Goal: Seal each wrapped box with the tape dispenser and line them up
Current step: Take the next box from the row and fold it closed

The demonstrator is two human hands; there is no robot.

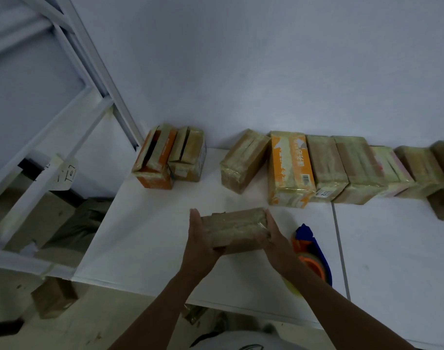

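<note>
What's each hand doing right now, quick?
Left hand: holding the left end of the wrapped box.
Right hand: holding the same box's right end.

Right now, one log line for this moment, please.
left hand: holds box | right hand: holds box | dispenser: on table

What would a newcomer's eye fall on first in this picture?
The left hand and right hand hold a wrapped box by its ends, at the middle of the white table. Behind, a row of boxes runs rightward along the wall, with an orange box near its left end. A blue-and-orange tape dispenser lies just right of the right hand.
</note>
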